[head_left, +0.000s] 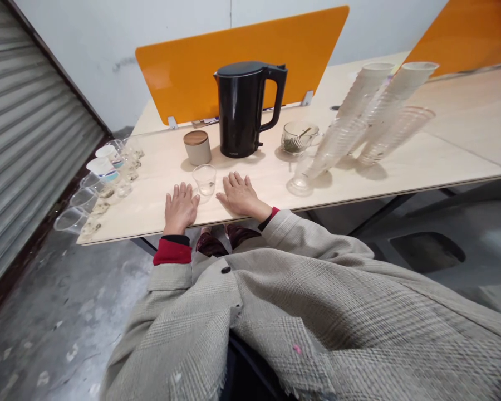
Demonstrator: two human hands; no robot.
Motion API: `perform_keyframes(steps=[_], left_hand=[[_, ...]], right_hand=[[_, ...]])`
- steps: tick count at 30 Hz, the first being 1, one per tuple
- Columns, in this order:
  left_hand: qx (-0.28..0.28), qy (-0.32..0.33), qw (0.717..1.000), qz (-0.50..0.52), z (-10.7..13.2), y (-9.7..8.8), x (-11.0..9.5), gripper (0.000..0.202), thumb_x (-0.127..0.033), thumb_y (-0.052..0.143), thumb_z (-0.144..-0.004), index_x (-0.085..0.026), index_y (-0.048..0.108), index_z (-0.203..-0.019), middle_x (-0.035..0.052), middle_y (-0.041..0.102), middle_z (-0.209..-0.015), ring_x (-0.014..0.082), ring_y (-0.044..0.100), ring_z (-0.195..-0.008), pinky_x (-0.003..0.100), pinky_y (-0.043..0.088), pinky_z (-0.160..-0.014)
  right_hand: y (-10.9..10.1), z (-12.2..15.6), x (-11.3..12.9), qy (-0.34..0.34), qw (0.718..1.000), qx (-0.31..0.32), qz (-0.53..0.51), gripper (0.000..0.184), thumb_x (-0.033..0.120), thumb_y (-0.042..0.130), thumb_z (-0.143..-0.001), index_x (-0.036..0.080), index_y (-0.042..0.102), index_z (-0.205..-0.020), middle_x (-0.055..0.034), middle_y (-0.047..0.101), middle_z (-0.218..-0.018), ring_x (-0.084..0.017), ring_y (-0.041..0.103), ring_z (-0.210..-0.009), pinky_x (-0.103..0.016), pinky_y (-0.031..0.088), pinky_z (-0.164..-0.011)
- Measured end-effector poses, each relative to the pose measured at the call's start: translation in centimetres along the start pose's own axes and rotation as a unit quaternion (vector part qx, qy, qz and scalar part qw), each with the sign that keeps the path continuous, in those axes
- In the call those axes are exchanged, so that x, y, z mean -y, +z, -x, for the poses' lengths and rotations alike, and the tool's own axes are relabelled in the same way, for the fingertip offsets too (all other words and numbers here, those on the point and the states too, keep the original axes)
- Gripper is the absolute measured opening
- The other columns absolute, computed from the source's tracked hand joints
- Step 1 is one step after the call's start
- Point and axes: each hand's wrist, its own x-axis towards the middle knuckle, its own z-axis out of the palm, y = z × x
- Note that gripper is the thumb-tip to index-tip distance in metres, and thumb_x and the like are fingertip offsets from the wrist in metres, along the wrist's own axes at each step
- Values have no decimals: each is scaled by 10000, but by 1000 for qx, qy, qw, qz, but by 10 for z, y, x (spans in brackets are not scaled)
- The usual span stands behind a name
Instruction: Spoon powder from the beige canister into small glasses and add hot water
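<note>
**Q:** What's on your feed right now, biggest stuff first?

**A:** I'm seeing a pale wood desk (158, 167) under both hands, with an orange divider panel (234, 61) beyond them. Straight ahead of the hands is a black electric kettle (237, 111), with a wood-lidded canister (197, 147) just left of it.

**Q:** What about off to the sides?

**A:** Right of the hands there are tall leaning stacks of cups (359, 117) and a glass mug (298, 138) with a spoon in it. Left, there's a row of plastic cups (102, 170).

**Q:** And the hands?

**A:** My left hand (181, 209) and right hand (240, 195) are flat, open and apart, holding nothing. A small clear glass (204, 180) sits just ahead and between them, and looks untouched.
</note>
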Motion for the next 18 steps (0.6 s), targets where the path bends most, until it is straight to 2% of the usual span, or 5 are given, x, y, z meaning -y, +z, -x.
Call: perform_keyframes(steps=[18], left_hand=[[-8,7,1000,13,2,2,2,709,-462,160,-1112,-143,300,-1730,112,222,-1839,314,186,-1716,584,191,-1383]], right_hand=[[1,-1,1,5,1000,0,5,749,470,350,-1109,8,298,-1697,-255,193,-1816,-383,143,-1712,-624,113,-1370]])
